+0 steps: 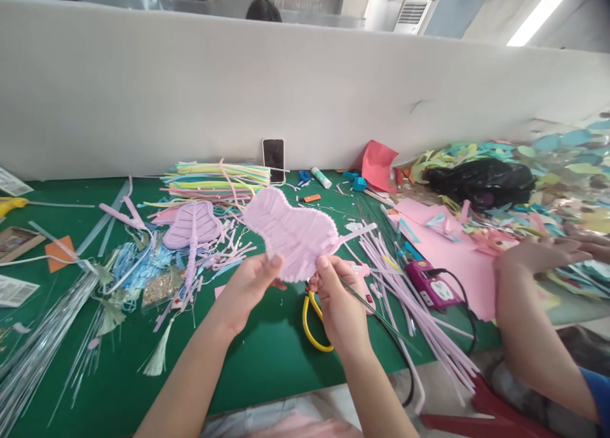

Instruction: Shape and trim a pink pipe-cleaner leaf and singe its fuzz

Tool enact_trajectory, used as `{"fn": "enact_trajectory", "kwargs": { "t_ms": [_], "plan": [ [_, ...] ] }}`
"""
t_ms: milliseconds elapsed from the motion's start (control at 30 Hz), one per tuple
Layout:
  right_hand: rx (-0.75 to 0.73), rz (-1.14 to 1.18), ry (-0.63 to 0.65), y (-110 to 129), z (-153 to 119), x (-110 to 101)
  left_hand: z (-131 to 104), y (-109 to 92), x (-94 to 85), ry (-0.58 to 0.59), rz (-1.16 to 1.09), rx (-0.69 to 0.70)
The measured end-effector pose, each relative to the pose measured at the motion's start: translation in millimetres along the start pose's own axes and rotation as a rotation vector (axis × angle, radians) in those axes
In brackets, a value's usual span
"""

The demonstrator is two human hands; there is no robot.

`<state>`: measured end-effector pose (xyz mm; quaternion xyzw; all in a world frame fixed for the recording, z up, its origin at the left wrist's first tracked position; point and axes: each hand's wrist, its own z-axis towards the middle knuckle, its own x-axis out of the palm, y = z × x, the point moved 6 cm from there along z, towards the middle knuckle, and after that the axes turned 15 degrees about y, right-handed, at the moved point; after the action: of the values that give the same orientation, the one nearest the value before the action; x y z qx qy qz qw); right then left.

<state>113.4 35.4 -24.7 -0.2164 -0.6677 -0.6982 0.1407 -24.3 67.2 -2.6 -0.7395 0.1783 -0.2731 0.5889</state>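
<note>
A pale purple fuzzy wing-shaped piece (290, 231) is held up over the green table, between my two hands. My left hand (250, 288) pinches its lower left edge between thumb and fingers. At the lower right edge, my right hand (336, 298) grips it the same way, beside a pale purple strip (357, 234) that sticks out to the right. A thin dark green stem runs down to the right from my right hand. Yellow-handled scissors (307, 323) lie beneath the hands, partly hidden. A finished-looking purple leaf-shaped piece (193, 225) lies to the left.
Pipe cleaner bundles (214, 178) and a phone (273, 158) are at the back. Purple pipe cleaners (419, 317) and a purple device (431, 285) lie right, near another person's arm (534, 323). Blue tassels (133, 266) and clear strips (52, 336) lie left.
</note>
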Motion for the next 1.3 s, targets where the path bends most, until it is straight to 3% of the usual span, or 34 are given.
{"fn": "enact_trajectory", "kwargs": {
  "t_ms": [100,233,500,767,867,1000,1133,1300],
  "plan": [
    [-0.031,0.051,-0.048,2.9,0.0,3.2,-0.5,-1.5,10.7,0.043,-0.022,0.039],
    [-0.067,0.046,-0.033,4.2,-0.6,9.4,0.4,-3.0,18.4,-0.014,-0.143,0.139],
    [-0.106,-0.001,0.021,-1.9,-1.8,12.1,-0.1,-5.8,15.8,-0.127,-0.207,0.235],
    [-0.118,0.024,-0.094,5.2,-1.4,11.7,-1.5,0.0,14.3,-0.041,-0.006,0.177],
    [-0.107,0.033,-0.089,5.3,-1.0,12.2,-1.3,1.0,17.0,-0.016,-0.067,0.197],
    [-0.109,0.033,-0.051,3.4,-1.9,15.0,1.0,0.4,21.0,-0.061,-0.187,0.267],
    [-0.112,0.014,-0.023,1.5,-2.9,19.2,0.8,-1.6,20.4,-0.131,-0.161,0.336],
    [-0.114,0.027,-0.104,2.4,-3.7,16.0,0.6,1.4,17.9,-0.122,-0.072,0.286]
  ]
}}
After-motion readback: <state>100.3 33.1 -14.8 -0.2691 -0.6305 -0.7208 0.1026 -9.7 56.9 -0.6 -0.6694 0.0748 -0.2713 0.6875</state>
